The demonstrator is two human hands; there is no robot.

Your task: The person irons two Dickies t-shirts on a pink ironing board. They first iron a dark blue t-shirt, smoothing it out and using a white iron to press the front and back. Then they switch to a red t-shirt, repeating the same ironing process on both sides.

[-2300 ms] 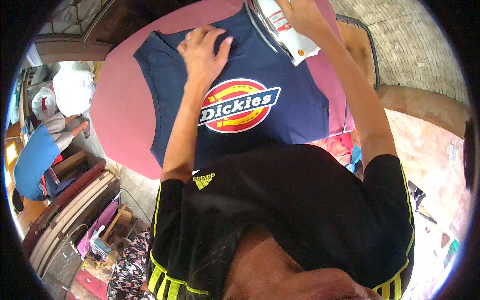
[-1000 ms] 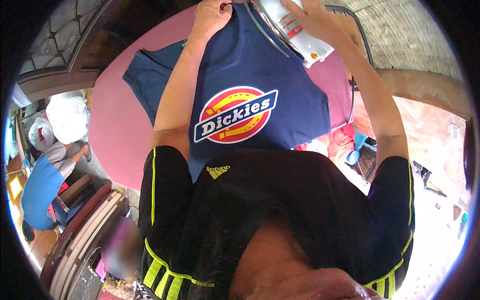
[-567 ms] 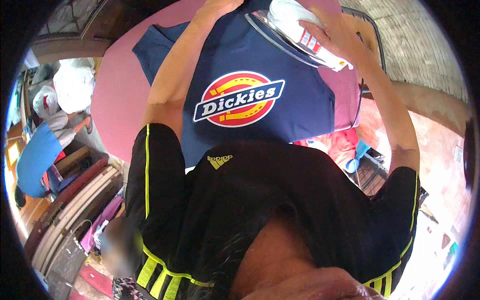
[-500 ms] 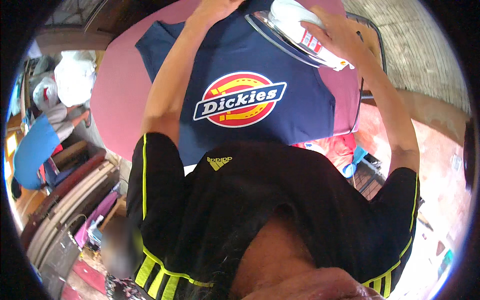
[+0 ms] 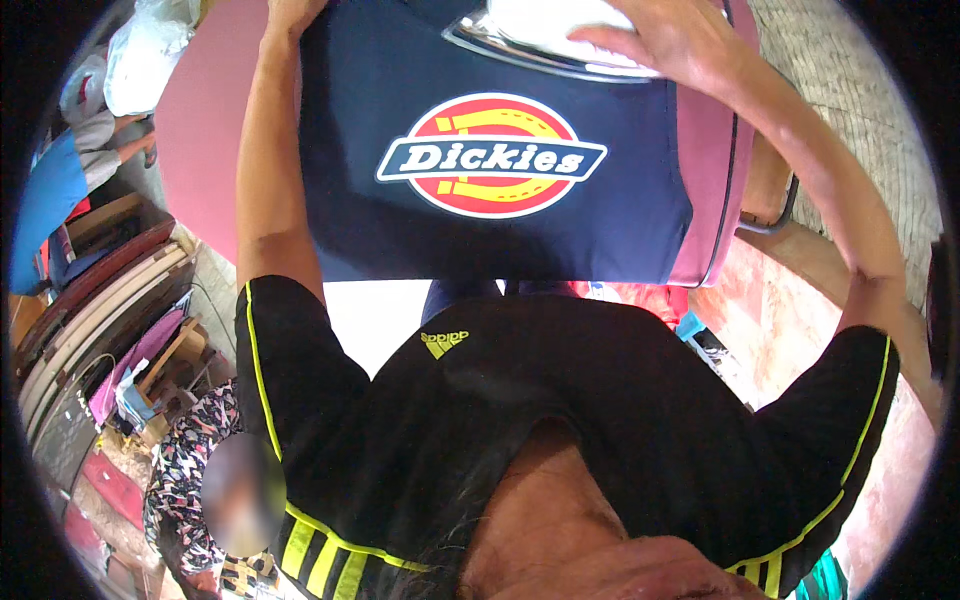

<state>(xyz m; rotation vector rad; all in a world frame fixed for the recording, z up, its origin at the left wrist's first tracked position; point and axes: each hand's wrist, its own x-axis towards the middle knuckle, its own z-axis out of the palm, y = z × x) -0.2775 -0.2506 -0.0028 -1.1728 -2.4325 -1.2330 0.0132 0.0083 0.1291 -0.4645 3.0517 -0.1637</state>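
Observation:
A navy T-shirt (image 5: 480,245) with a red, yellow and white printed emblem lies spread over the pink ironing board (image 5: 195,175). My right hand (image 5: 680,40) is closed on a white clothes iron (image 5: 560,22), whose shiny soleplate edge rests on the shirt above the emblem. The iron's pointed end is toward the left, and its upper part is cut off by the picture's edge. At the top edge, my left hand (image 5: 293,12) is by the shirt's left side; its fingers fall out of view.
To the left, a person in blue (image 5: 50,190) is beside stacked boards (image 5: 100,290) and white plastic bags (image 5: 145,60). Another person in a patterned garment (image 5: 185,480) is close by at the lower left. A red cloth (image 5: 650,296) lies below the board's near right edge.
The view has shifted, with the board and shirt now squarer in it. My right hand and the iron appear higher and somewhat left; my left hand has moved left toward the shirt's side.

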